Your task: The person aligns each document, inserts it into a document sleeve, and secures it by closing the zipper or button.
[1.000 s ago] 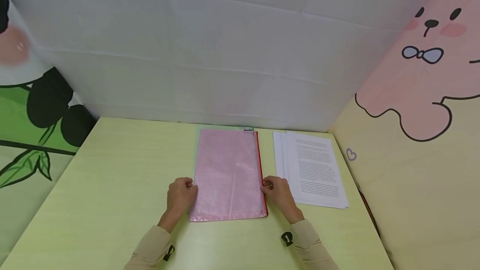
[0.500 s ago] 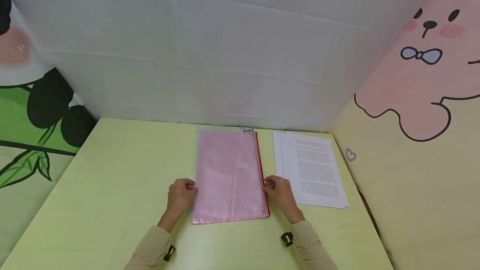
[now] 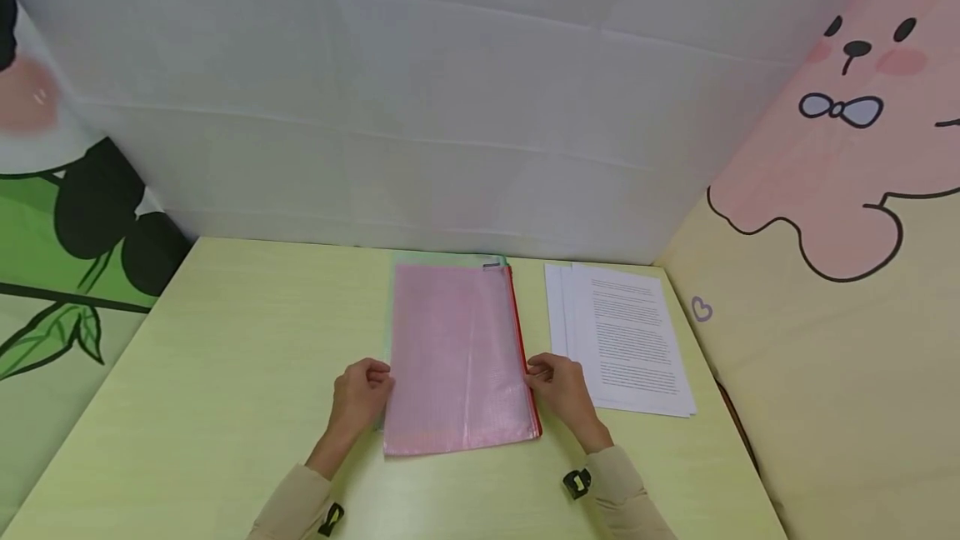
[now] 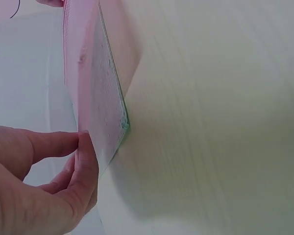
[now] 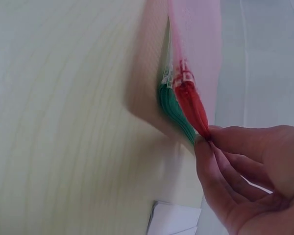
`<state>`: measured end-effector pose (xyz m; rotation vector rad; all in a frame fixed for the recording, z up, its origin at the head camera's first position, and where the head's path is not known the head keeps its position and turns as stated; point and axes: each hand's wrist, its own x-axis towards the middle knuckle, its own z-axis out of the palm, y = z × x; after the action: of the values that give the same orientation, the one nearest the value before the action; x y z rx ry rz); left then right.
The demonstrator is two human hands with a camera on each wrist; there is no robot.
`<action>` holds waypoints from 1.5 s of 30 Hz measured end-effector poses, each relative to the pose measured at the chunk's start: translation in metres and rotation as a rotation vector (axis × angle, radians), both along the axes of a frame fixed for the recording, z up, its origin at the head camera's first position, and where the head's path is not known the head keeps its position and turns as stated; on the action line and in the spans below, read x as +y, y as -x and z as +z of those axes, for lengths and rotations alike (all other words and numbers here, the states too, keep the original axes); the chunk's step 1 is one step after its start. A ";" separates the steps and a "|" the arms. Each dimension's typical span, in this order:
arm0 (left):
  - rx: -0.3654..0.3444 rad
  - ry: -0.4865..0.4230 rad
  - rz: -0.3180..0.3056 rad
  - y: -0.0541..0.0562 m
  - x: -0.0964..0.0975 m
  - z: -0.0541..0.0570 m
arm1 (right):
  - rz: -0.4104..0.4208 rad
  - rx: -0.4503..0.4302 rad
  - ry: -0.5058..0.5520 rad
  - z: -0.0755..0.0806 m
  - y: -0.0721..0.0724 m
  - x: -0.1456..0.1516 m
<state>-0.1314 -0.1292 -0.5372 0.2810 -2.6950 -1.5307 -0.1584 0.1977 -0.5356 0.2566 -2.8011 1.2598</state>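
Observation:
A pink mesh zipper pouch [image 3: 457, 340] with a red zipper edge [image 5: 193, 105] lies over a green-edged pouch, whose far strip [image 3: 442, 258] shows in the head view. My left hand [image 3: 362, 394] pinches the pink pouch's left edge between thumb and fingers. On the other side my right hand [image 3: 561, 390] pinches the red zipper edge. Both wrist views show the pink pouch raised a little above the green pouch [image 4: 110, 107]. Layered teal edging [image 5: 174, 110] sits just under the red one; whether my right fingertips touch it I cannot tell.
Printed paper sheets [image 3: 633, 340] lie in a loose stack to the right of the pouches. The pale yellow table [image 3: 247, 357] meets a white cloth wall [image 3: 480, 107] at the back. A cartoon-printed wall [image 3: 832, 340] rises on the right, another [image 3: 75, 232] on the left.
The pink pouch has shifted slightly toward me, its near edge now lower in the head view. More of the green pouch shows at the far edge. Both hands keep their pinch.

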 end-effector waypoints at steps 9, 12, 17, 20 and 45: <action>0.035 -0.012 0.001 -0.012 0.001 0.004 | 0.009 0.009 0.016 0.001 -0.007 0.003; 0.041 -0.012 -0.001 -0.015 0.001 0.005 | 0.014 0.012 0.023 0.000 -0.012 0.005; 0.042 -0.016 0.003 -0.023 0.000 0.005 | 0.028 0.009 0.038 0.000 -0.020 0.006; 0.058 -0.018 0.006 -0.027 0.000 0.004 | 0.030 -0.002 0.039 0.000 -0.024 0.006; 0.159 0.014 -0.005 -0.072 -0.001 -0.002 | 0.015 -0.025 0.087 0.003 -0.069 0.007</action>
<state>-0.0599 -0.1305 -0.5390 0.1457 -2.5844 -1.4675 -0.0894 0.2044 -0.5327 0.2594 -2.7617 1.3931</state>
